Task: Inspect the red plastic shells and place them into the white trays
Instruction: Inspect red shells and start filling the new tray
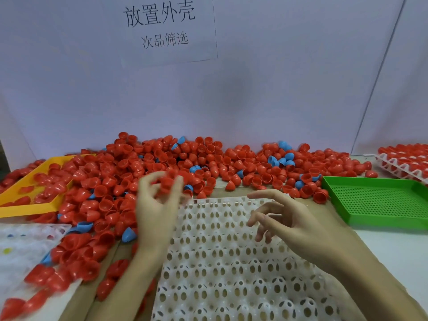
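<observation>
Red shell [167,181] pinched in left hand [154,206] fingers, orientation blurred; right hand [294,224] fingers relaxed, empty.

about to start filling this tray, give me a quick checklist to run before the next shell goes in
1. White tray in front of the person, pockets empty: ok.
2. Left hand has a shell from the red shell pile: cannot tell, fingers are curled over the pile but blurred.
3. Right hand free, fingers relaxed above the tray: ok.
4. Only red shells in the pile: not ok, blue shells are mixed in.
5. Green tray at the right holds nothing: ok.
</observation>
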Motion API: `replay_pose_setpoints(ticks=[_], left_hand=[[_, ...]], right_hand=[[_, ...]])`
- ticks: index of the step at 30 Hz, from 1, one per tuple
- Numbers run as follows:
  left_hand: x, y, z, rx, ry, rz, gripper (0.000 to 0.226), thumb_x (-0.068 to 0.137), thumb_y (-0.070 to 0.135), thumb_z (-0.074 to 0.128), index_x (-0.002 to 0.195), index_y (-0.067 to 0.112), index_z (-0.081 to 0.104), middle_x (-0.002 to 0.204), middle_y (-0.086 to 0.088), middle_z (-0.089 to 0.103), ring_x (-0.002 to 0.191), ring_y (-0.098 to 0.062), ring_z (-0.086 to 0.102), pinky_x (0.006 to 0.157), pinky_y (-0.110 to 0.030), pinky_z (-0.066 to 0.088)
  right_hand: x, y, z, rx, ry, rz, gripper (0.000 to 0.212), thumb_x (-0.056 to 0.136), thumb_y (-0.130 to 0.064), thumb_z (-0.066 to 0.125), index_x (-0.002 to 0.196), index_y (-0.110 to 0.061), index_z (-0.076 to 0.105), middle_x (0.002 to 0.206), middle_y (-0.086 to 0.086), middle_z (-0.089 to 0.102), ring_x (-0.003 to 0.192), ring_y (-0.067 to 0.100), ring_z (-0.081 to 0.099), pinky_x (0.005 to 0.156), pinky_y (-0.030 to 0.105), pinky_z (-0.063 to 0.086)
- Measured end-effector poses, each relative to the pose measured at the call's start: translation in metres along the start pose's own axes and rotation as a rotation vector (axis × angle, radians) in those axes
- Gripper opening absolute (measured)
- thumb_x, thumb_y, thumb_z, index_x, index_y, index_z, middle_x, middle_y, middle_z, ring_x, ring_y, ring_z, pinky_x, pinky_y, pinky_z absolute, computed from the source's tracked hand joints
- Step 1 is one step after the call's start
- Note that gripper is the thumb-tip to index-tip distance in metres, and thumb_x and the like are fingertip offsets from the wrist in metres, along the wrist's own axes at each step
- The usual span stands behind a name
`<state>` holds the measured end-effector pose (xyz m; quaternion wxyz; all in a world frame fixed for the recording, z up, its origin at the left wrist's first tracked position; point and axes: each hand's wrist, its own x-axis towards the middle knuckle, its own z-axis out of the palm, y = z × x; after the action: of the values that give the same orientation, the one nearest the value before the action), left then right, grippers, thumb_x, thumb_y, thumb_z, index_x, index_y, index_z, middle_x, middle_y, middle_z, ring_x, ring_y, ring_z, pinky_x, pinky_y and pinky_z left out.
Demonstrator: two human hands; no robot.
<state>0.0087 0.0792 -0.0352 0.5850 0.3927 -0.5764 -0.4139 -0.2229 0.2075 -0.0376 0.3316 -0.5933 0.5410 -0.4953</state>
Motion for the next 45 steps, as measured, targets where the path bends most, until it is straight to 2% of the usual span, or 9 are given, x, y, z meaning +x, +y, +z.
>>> replay_pose_setpoints(ticks=[2,5,8,10,15,22,28,33,45], left_hand=[[0.024,-0.004,-0.024,-0.276,0.067,-0.225,0.093,0.086,0.050,0.078,0.159,0.017,0.031,0.151,0.003,0.054,0.138,-0.013,0.054,0.117,-0.037,0.043],[0.041,-0.011,-0.043,-0.533,0.005,-0.287,0.111,0.087,0.045,0.079,0.166,0.009,0.010,0.170,-0.002,0.027,0.152,-0.012,0.034,0.124,-0.034,0.031],[0.039,-0.019,-0.036,-0.033,-0.022,-0.071,0.067,0.095,0.028,0.076,0.153,0.014,0.046,0.152,0.003,0.055,0.135,-0.005,0.054,0.114,-0.029,0.043],[0.041,-0.031,-0.032,0.462,-0.038,0.165,0.019,0.100,0.022,0.069,0.118,0.019,0.073,0.133,0.004,0.066,0.126,-0.011,0.060,0.107,-0.026,0.044],[0.043,-0.055,-0.030,1.035,-0.257,0.248,0.031,0.108,0.030,0.053,0.114,0.009,0.075,0.150,-0.008,0.054,0.140,-0.022,0.046,0.118,-0.040,0.033],[0.025,-0.018,-0.023,0.695,-0.280,0.495,0.021,0.089,0.015,0.081,0.107,0.018,0.071,0.113,0.011,0.061,0.111,-0.006,0.059,0.099,-0.021,0.048],[-0.036,0.021,0.014,0.205,-0.608,0.327,0.034,0.093,0.022,0.079,0.113,0.030,0.053,0.104,0.012,0.073,0.100,-0.012,0.072,0.089,-0.022,0.055],[-0.051,0.023,0.023,0.180,-0.591,0.333,0.053,0.090,0.022,0.084,0.124,0.030,0.044,0.105,0.017,0.076,0.104,-0.008,0.072,0.094,-0.016,0.050],[-0.042,0.024,0.018,0.119,-0.522,0.349,0.026,0.086,0.026,0.085,0.108,0.026,0.071,0.106,0.010,0.069,0.103,-0.017,0.071,0.089,-0.024,0.056]], right_hand=[[0.000,0.001,0.000,-0.010,0.002,0.020,0.030,0.104,-0.021,0.063,0.130,-0.036,0.063,0.102,0.008,0.077,0.084,0.029,0.077,0.074,0.036,0.062],[-0.001,0.000,0.003,-0.007,0.000,0.029,0.031,0.104,-0.016,0.062,0.123,-0.040,0.068,0.098,0.008,0.077,0.081,0.028,0.076,0.073,0.034,0.062],[0.000,0.000,0.005,-0.013,-0.016,0.029,0.031,0.105,-0.012,0.060,0.117,-0.038,0.071,0.095,0.010,0.077,0.079,0.028,0.076,0.071,0.035,0.062],[0.000,0.000,0.005,-0.016,-0.022,0.028,0.029,0.105,-0.010,0.059,0.114,-0.034,0.073,0.093,0.010,0.076,0.077,0.029,0.075,0.070,0.036,0.062],[0.000,0.000,0.005,-0.016,-0.028,0.044,0.029,0.106,-0.004,0.056,0.108,-0.023,0.078,0.088,0.012,0.076,0.075,0.029,0.075,0.068,0.031,0.060],[0.000,-0.003,0.004,-0.016,-0.027,0.040,0.031,0.106,-0.007,0.057,0.104,-0.030,0.078,0.089,0.011,0.076,0.076,0.029,0.075,0.068,0.030,0.059],[-0.004,-0.014,-0.005,0.150,-0.116,0.071,0.035,0.101,-0.025,0.071,0.135,-0.030,0.065,0.105,0.013,0.074,0.091,0.032,0.073,0.080,0.036,0.060],[-0.006,-0.019,-0.009,0.252,-0.208,0.059,0.037,0.095,-0.022,0.074,0.131,-0.014,0.066,0.105,0.015,0.071,0.086,0.028,0.069,0.080,0.035,0.056],[-0.005,-0.017,-0.007,0.278,-0.173,0.064,0.033,0.101,-0.021,0.066,0.133,-0.015,0.067,0.118,0.017,0.071,0.096,0.029,0.069,0.082,0.034,0.058]])
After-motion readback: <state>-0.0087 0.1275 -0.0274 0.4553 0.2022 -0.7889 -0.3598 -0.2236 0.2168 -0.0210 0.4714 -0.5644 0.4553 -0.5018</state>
